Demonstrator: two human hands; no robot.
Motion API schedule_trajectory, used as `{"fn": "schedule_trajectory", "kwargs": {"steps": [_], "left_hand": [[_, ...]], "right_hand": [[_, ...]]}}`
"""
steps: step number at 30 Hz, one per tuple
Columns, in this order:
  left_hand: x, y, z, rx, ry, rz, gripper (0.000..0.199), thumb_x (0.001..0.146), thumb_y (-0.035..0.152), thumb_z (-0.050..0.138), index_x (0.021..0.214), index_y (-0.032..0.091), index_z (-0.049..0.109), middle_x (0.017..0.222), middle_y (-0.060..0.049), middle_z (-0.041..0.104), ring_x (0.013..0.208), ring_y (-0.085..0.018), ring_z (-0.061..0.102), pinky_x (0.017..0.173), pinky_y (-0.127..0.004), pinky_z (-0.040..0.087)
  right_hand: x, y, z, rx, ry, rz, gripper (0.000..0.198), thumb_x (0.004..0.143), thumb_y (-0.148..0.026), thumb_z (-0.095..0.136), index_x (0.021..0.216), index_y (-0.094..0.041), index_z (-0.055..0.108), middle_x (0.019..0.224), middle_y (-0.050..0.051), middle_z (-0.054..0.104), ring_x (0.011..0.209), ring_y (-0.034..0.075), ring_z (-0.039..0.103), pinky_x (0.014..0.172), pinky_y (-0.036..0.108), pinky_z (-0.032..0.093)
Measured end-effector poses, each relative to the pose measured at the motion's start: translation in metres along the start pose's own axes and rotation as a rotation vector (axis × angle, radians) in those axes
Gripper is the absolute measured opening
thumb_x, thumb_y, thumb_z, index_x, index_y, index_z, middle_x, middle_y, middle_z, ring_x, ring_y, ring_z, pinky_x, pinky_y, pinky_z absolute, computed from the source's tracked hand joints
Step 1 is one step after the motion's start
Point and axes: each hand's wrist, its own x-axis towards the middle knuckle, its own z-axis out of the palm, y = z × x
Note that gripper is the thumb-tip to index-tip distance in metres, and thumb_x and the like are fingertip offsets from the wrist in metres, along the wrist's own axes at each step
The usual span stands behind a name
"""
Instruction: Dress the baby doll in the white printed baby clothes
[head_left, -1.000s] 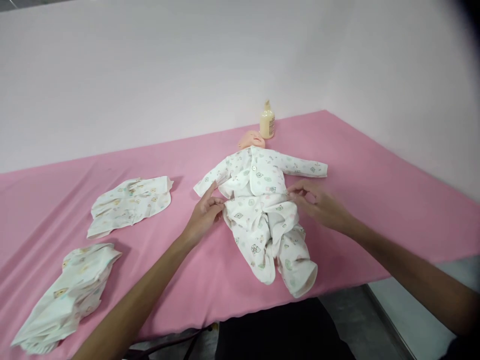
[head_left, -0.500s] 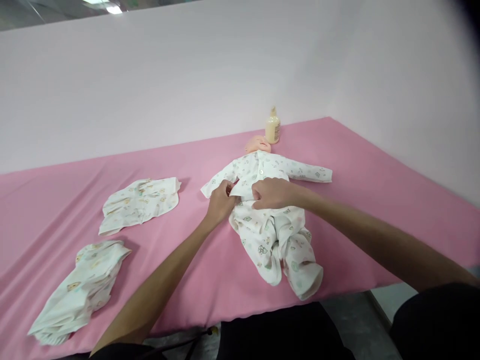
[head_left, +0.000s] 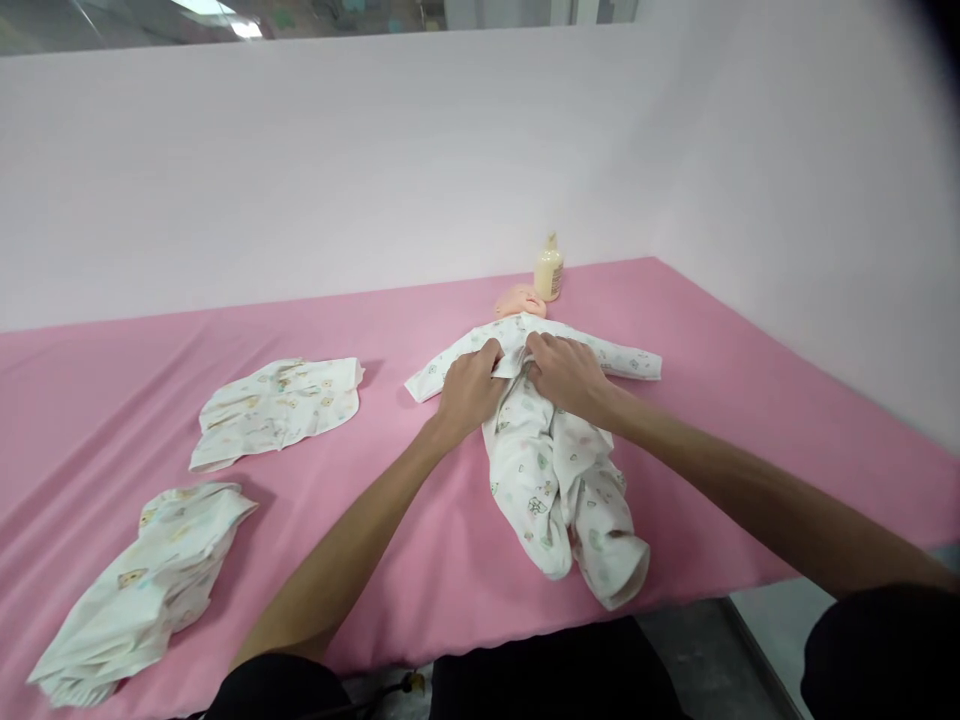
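A baby doll [head_left: 520, 301] lies on its back, its head toward the wall, dressed in a white printed long-sleeved top [head_left: 465, 345] and matching pants [head_left: 529, 470]. At the doll's belly, my left hand [head_left: 471, 392] is closed on the pants at the waist. My right hand [head_left: 568, 378] is closed there too, a short gap from the left. Between them the top's hem hangs over bunched pants cloth. The fingertips are partly hidden. Both doll arms stretch out sideways, and the pant legs reach toward the table's front edge.
A pump bottle [head_left: 549, 272] of pale yellow liquid stands behind the doll's head. To the left lie a flat printed white garment [head_left: 277, 412] and a folded one [head_left: 146, 590]. Pink cloth [head_left: 360, 560] covers the table; white walls [head_left: 337, 170] rise behind and right.
Both hands have moved up the doll's body and closer together. The pants are drawn upward and gathered at the waist, and the top's hem has been pushed up. The view has tilted slightly.
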Motion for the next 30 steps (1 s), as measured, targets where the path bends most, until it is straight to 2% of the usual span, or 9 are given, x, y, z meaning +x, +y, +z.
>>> {"fn": "schedule_trajectory", "kwargs": {"steps": [3,6,11,14,17,20,24,28,30], "left_hand": [[-0.008,-0.002,-0.006,-0.009,-0.02,0.018,0.014,0.088,0.018,0.044,0.077,0.021,0.036,0.064,0.002,0.046,0.059,-0.013,0.037,0.06,-0.028,0.023],[-0.01,-0.004,-0.01,-0.042,-0.016,0.002,0.016,0.088,0.018,0.044,0.075,0.02,0.034,0.064,0.003,0.046,0.058,-0.013,0.035,0.06,-0.028,0.023],[-0.007,0.0,-0.015,-0.147,-0.005,-0.062,0.015,0.085,0.02,0.048,0.073,0.019,0.039,0.065,0.003,0.048,0.061,-0.011,0.038,0.06,-0.027,0.026],[-0.004,0.002,-0.015,-0.232,0.003,-0.071,0.013,0.084,0.02,0.05,0.074,0.019,0.042,0.066,0.003,0.048,0.062,-0.011,0.04,0.061,-0.026,0.029],[-0.001,0.001,-0.013,-0.285,0.044,-0.08,0.011,0.085,0.019,0.048,0.075,0.018,0.045,0.069,0.002,0.051,0.064,-0.011,0.042,0.061,-0.026,0.031],[0.001,-0.003,-0.011,-0.273,0.094,-0.119,0.014,0.088,0.022,0.048,0.075,0.018,0.045,0.07,0.002,0.051,0.065,-0.011,0.043,0.062,-0.026,0.032],[-0.002,-0.015,-0.012,-0.229,0.116,-0.208,0.026,0.094,0.036,0.05,0.075,0.019,0.047,0.07,0.002,0.054,0.065,-0.012,0.046,0.062,-0.027,0.033],[-0.019,-0.027,-0.013,-0.237,0.07,-0.235,0.017,0.09,0.035,0.055,0.083,0.019,0.053,0.08,0.001,0.06,0.073,-0.012,0.052,0.065,-0.026,0.038],[-0.029,-0.032,-0.011,-0.269,0.011,-0.258,0.014,0.086,0.03,0.059,0.095,0.021,0.055,0.086,0.001,0.062,0.078,-0.013,0.055,0.067,-0.025,0.039]], "right_hand": [[0.005,0.001,0.011,-0.054,0.092,0.072,0.025,0.094,-0.008,0.034,0.108,-0.013,0.054,0.101,0.016,0.066,0.084,0.026,0.062,0.065,0.035,0.03],[0.003,0.001,0.016,-0.056,0.148,0.073,0.031,0.091,-0.001,0.032,0.108,-0.011,0.056,0.099,0.016,0.065,0.086,0.026,0.06,0.071,0.035,0.032],[-0.018,0.0,0.01,0.125,0.143,-0.092,0.022,0.095,-0.013,0.04,0.099,-0.013,0.061,0.098,0.014,0.067,0.097,0.027,0.057,0.085,0.036,0.038],[-0.023,-0.005,0.0,0.338,0.082,-0.204,0.022,0.1,-0.026,0.042,0.096,-0.017,0.062,0.099,0.01,0.067,0.098,0.023,0.058,0.089,0.035,0.04],[-0.012,-0.014,-0.004,0.431,0.015,-0.198,0.032,0.102,-0.028,0.037,0.081,-0.018,0.059,0.089,0.007,0.065,0.087,0.019,0.058,0.081,0.032,0.041],[0.007,-0.022,-0.001,0.434,-0.092,-0.161,0.034,0.1,-0.022,0.033,0.074,-0.018,0.055,0.083,0.006,0.065,0.076,0.017,0.058,0.069,0.029,0.038],[0.025,-0.027,0.003,0.329,-0.248,-0.197,0.025,0.092,-0.026,0.044,0.07,-0.02,0.054,0.078,0.004,0.065,0.069,0.017,0.058,0.061,0.029,0.035],[0.032,-0.031,-0.001,0.251,-0.384,-0.327,0.014,0.082,-0.033,0.058,0.076,-0.021,0.06,0.084,0.004,0.067,0.08,0.02,0.063,0.068,0.029,0.038],[0.033,-0.033,-0.005,0.236,-0.436,-0.367,0.018,0.078,-0.04,0.064,0.081,-0.022,0.062,0.086,0.003,0.068,0.082,0.021,0.063,0.073,0.031,0.039]]}}
